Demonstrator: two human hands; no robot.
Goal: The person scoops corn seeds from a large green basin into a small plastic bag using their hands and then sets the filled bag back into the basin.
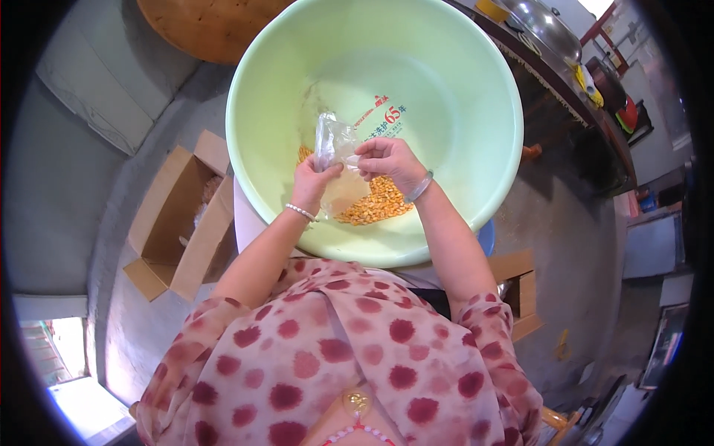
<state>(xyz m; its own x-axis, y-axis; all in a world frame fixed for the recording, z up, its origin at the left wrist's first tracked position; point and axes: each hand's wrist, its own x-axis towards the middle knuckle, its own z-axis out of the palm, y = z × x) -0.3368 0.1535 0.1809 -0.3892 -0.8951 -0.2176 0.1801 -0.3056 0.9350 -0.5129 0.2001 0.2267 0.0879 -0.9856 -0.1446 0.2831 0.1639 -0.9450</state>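
A clear plastic bag (335,137) is held between my two hands over a large pale green basin (483,89). My left hand (315,183) grips the bag's left side, thumb pressed against the fingers. At the bag's right edge, my right hand (394,161) pinches the film with its fingertips. Yellow corn kernels (379,204) lie in a loose heap on the near part of the basin floor, partly hidden behind the bag and my hands. A few more kernels show just beyond my left hand.
An open cardboard box (167,212) stands on the floor at the left, with something in it I cannot make out. Another cardboard box (526,293) is at the lower right. A round wooden surface (208,26) is at the far left, and a dark table (587,126) with cookware at the right.
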